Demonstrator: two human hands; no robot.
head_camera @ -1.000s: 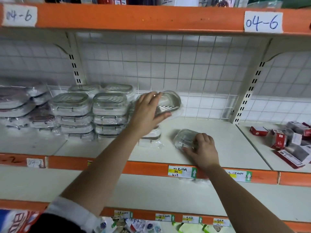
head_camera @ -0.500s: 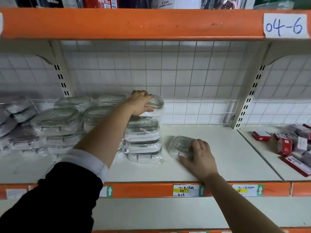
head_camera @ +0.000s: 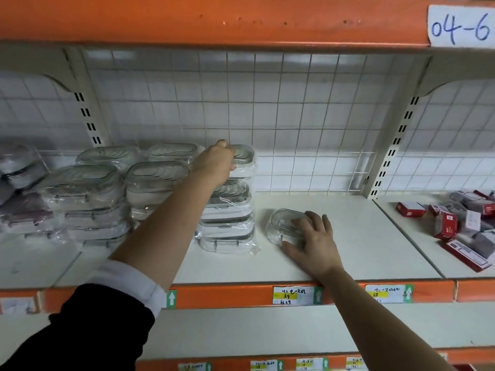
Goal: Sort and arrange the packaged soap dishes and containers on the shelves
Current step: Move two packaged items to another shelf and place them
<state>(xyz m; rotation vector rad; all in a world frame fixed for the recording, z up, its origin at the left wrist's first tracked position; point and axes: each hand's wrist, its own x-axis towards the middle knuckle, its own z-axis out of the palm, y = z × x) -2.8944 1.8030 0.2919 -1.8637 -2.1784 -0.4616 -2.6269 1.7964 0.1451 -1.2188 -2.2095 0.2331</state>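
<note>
Clear soap dishes in plastic wrap stand in stacks on the white shelf (head_camera: 348, 236). My left hand (head_camera: 217, 163) grips the top dish (head_camera: 245, 156) of the rightmost stack (head_camera: 227, 223), fingers curled over its near rim. To the right of that stack a single clear dish (head_camera: 281, 226) lies alone on the shelf. My right hand (head_camera: 313, 242) lies over it, fingers spread across its top and thumb at its front side. More stacks of the same dishes (head_camera: 85, 194) fill the shelf to the left.
Grey wrapped packs (head_camera: 18, 183) sit at the far left. Red and grey small boxes (head_camera: 460, 223) lie scattered on the neighbouring shelf bay at right. A wire grid back panel (head_camera: 294, 116) and an orange shelf beam (head_camera: 214, 20) overhead bound the space.
My left hand carried a dish from in front of the stacks up onto the rightmost stack and still holds it there. My right hand stayed on the lone dish. The camera moved closer.
</note>
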